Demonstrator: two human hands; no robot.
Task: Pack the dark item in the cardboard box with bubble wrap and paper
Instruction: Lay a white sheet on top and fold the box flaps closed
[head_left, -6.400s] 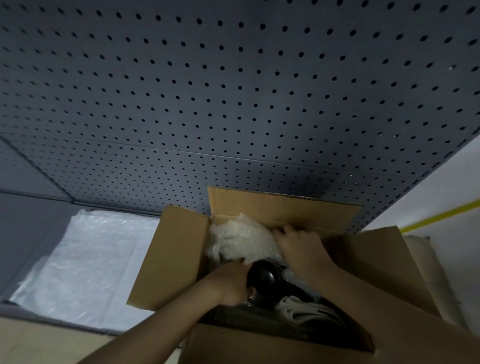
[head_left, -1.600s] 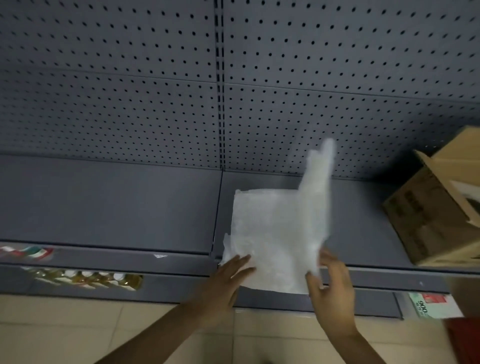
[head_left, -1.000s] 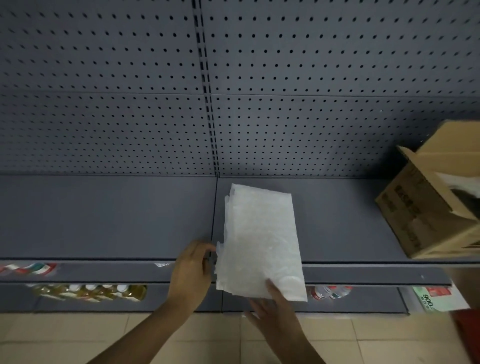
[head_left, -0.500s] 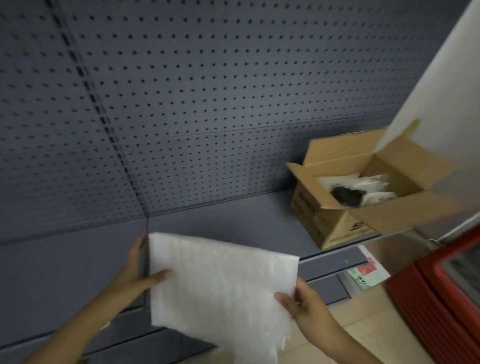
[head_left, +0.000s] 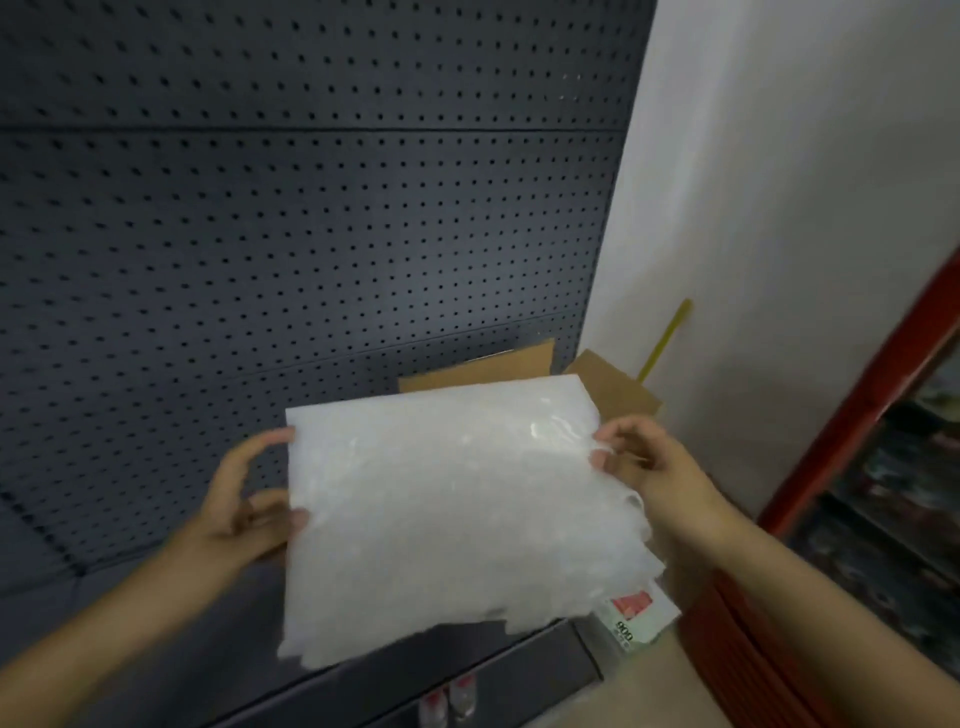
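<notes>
I hold a folded white sheet of bubble wrap (head_left: 457, 514) spread flat in front of me. My left hand (head_left: 244, 499) grips its left edge and my right hand (head_left: 644, 462) pinches its right edge. The sheet covers most of the cardboard box (head_left: 493, 366), which stands on the grey shelf behind it; only the back flap and a right flap (head_left: 618, 384) stick out above the sheet. The dark item inside the box is hidden.
A dark pegboard wall (head_left: 311, 208) backs the grey shelf (head_left: 218, 644). A white wall (head_left: 779, 208) stands at the right, with a red rack (head_left: 852, 415) beside it. A price tag (head_left: 634, 616) hangs on the shelf edge; bottles (head_left: 452, 701) stand below.
Both hands carried the bubble wrap to the right, from the open shelf to in front of the box. The sheet now hides the box opening and the dark item.
</notes>
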